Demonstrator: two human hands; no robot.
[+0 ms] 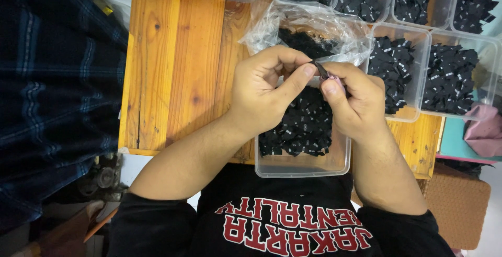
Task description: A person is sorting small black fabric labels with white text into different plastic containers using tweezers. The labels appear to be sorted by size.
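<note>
Black shirt with red lettering [293, 231] fills the bottom centre of the frame, nearest the camera, with both bare forearms reaching up from it. Just beyond, at lower centre, a clear plastic tub [302, 165] sits at the near edge of a wooden desk [178, 69], part filled with small black fabric labels [303, 126].

Above the tub, at mid frame, the two hands meet. The left hand [261, 87] is curled, thumb and forefinger pinching one small black label [320, 69]. The right hand [353, 100] is closed on the same label from the other side, with something small and pinkish at its thumb tip. To handle this well, the pinch probably should stay at the label's very edge, fingertips close together over the tub so a dropped piece lands inside.

Beyond the hands lies a crumpled clear plastic bag [314, 27] holding more black pieces. Farther, across the top and right, stand more clear tubs [449, 74] of black labels.

Dark plaid cloth [52, 79] covers the left side.

The pinkish item is too small to identify, the label is mostly hidden by fingers, and the top tubs are cut off.
</note>
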